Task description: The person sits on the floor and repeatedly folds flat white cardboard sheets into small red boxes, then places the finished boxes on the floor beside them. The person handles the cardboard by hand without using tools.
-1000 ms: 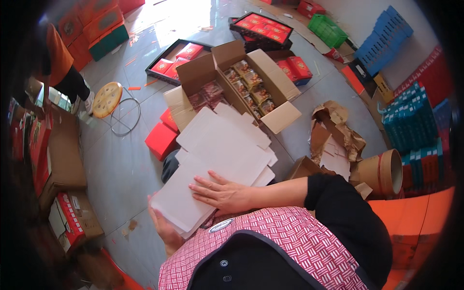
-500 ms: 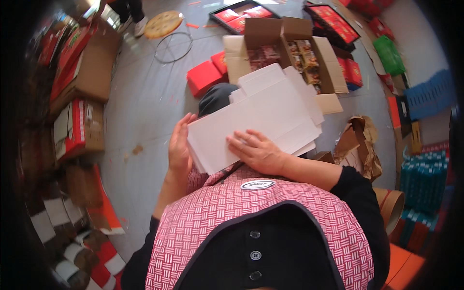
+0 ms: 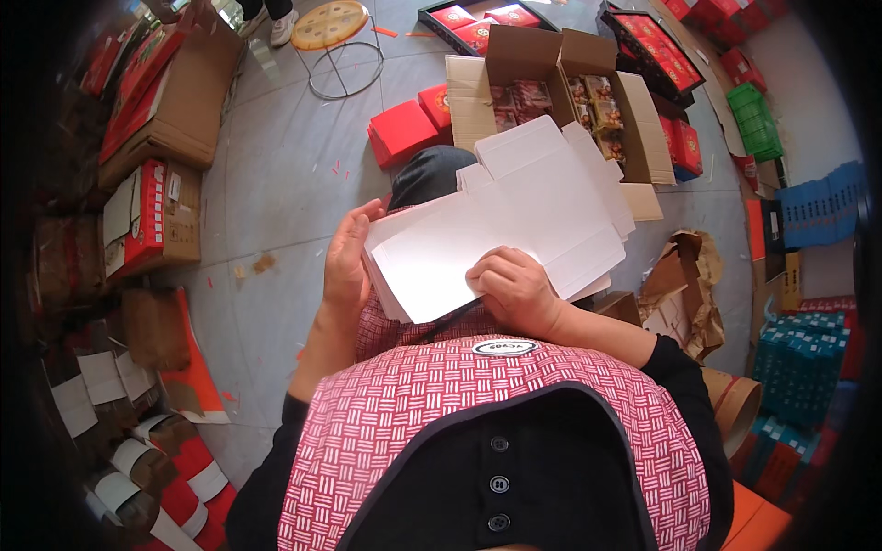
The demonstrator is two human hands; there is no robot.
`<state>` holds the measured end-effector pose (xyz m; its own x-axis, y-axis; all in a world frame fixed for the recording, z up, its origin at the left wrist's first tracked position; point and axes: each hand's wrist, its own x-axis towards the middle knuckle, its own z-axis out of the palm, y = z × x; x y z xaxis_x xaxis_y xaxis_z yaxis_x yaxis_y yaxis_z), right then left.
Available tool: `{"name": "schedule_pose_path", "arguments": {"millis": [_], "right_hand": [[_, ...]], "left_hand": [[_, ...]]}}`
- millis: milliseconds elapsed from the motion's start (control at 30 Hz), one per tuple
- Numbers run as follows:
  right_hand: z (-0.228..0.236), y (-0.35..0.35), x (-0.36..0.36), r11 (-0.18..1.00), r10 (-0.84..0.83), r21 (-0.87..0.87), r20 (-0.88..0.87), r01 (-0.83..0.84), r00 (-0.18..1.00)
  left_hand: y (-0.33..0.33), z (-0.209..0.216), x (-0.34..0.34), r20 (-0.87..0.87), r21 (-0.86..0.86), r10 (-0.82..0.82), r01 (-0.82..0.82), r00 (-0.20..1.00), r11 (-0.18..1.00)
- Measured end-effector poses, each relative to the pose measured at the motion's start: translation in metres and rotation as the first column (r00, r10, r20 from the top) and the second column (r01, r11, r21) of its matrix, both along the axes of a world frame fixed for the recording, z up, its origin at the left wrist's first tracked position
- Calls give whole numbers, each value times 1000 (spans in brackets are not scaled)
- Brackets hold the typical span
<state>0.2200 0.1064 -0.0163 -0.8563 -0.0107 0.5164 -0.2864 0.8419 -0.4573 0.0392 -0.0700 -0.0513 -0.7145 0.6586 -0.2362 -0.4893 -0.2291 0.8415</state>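
A stack of flat white box blanks (image 3: pixel 432 248) with cut flaps lies across my lap. My left hand (image 3: pixel 347 257) stands at the stack's left end, its palm against the edges and its fingers stretched out. At the near edge, right of the middle, my right hand (image 3: pixel 514 286) is closed, its fingers curled over the top blank's edge. Its fingertips are partly hidden beneath the knuckles. Several blanks show at the left end, slightly out of line.
An open brown carton (image 3: pixel 470 106) with small wrapped packets stands ahead, beside red boxes (image 3: pixel 404 133). Black trays (image 3: pixel 657 50) of red packets lie behind. A round stool (image 3: pixel 331 26) is at far left. Crumpled brown paper (image 3: pixel 684 289) lies right; cartons (image 3: pixel 165 220) line the left.
My right hand has gone from lying flat with fingers spread on the top blank to curling closed at its near edge. My left hand stays at the left end.
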Motion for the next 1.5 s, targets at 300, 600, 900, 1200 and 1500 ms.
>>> {"name": "schedule_pose_path", "arguments": {"millis": [300, 600, 900, 1200, 1500], "right_hand": [[38, 12, 5, 949, -29, -314, -129, -13, 991], [26, 12, 38, 784, 183, -603, 0, -145, 983], [5, 120, 50, -405, 381, -871, 116, 278, 917], [47, 135, -4, 203, 629, -820, 528, 535, 571], [61, 126, -22, 592, 507, -712, 693, 378, 513]], "left_hand": [[26, 48, -11, -740, 2, -206, 308, 641, 951], [101, 87, -6, -317, 432, -167, 299, 934, 851], [97, 55, 52, -42, -80, -665, 661, 746, 746], [86, 63, 66, -285, -30, -461, 473, 841, 881], [76, 60, 50, -347, -223, -572, 527, 743, 820]]}}
